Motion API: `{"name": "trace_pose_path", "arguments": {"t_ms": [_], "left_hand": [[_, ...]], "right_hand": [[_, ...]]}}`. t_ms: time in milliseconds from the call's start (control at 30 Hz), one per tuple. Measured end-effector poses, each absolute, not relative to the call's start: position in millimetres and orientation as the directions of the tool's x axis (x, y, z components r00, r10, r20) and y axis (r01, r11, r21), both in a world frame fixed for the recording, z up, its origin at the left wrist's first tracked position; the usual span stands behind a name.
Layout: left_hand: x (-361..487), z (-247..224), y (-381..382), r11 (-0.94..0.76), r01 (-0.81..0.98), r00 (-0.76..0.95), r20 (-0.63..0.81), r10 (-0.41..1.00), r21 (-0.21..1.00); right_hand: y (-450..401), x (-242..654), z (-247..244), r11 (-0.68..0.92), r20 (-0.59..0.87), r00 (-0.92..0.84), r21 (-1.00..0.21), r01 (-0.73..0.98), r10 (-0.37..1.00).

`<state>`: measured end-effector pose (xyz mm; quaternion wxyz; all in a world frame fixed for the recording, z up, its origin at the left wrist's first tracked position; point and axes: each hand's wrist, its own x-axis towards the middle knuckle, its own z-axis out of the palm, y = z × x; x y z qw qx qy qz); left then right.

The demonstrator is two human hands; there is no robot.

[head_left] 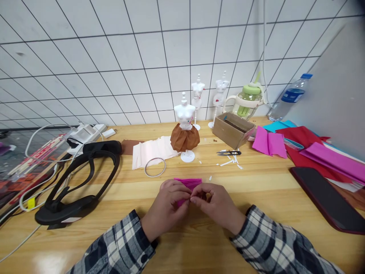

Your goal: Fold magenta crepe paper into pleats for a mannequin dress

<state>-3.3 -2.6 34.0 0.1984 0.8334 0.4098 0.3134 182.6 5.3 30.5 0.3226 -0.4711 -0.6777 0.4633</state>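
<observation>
A small pleated magenta paper (190,182) is between my two hands, low in the middle of the view. My left hand (170,203) is closed on it, with fingers curled over its left part. My right hand (215,203) is pinched at the paper's lower right side, fingertips touching those of my left hand; what lies in this pinch is too small to make out. Beyond my hands stands a white mannequin (184,111) wearing a puffed brown paper skirt (184,139). A silver ring (155,175) and pale pink paper (152,151) lie to its left.
Small black scissors (229,153) lie among white scraps. Behind are two more mannequins (197,95), a cardboard box (234,129), a green-lidded cup (248,101) and a bottle (291,97). Coloured papers (336,161) and a phone (327,198) lie right; a black headset frame (76,205) and cables lie left.
</observation>
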Motion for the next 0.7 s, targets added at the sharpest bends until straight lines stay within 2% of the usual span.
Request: {"name": "trace_pose_path", "arguments": {"t_ms": [133, 200, 267, 333, 400, 500, 567, 633, 700], "left_hand": [[-3.8, 32.2, -4.0, -0.615, 0.523, 0.522, 0.348, 0.779, 0.591], [-4.6, 31.8, -5.0, -0.635, 0.497, 0.551, 0.35, 0.758, 0.592], [-6.4, 31.7, -5.3, -0.641, 0.499, 0.541, 0.367, 0.756, 0.584], [-9.4, 32.2, -4.8, -0.621, 0.526, 0.503, 0.376, 0.778, 0.581], [-12.7, 33.4, -3.9, -0.585, 0.554, 0.457, 0.372, 0.808, 0.592], [-15.8, 35.0, -3.1, -0.545, 0.582, 0.412, 0.358, 0.838, 0.604], [-16.0, 35.0, -2.9, -0.53, 0.591, 0.392, 0.358, 0.847, 0.608], [-15.7, 34.0, -2.6, -0.517, 0.599, 0.381, 0.351, 0.855, 0.611], [-15.6, 32.2, -1.7, -0.512, 0.614, 0.38, 0.344, 0.859, 0.601]], "right_hand": [[10.4, 188.8, 26.8, 0.182, 0.036, -0.427, -0.934, 0.307, 0.904], [14.1, 193.6, 24.9, 0.091, -0.01, -0.479, -0.978, 0.188, 0.878], [19.2, 199.9, 23.5, -0.066, -0.084, -0.512, -0.996, 0.054, 0.855], [25.6, 207.3, 22.0, -0.14, -0.115, -0.47, -0.99, -0.018, 0.875], [32.4, 214.4, 19.6, -0.081, -0.07, -0.36, -0.997, -0.015, 0.93], [40.5, 221.3, 13.1, 0.159, 0.112, -0.288, -0.977, 0.145, 0.951], [43.6, 221.3, 7.5, 0.347, 0.232, -0.344, -0.88, 0.325, 0.91], [44.9, 217.2, 2.7, 0.452, 0.272, -0.396, -0.744, 0.491, 0.877], [44.9, 211.0, 0.4, 0.457, 0.246, -0.403, -0.657, 0.6, 0.882]]}}
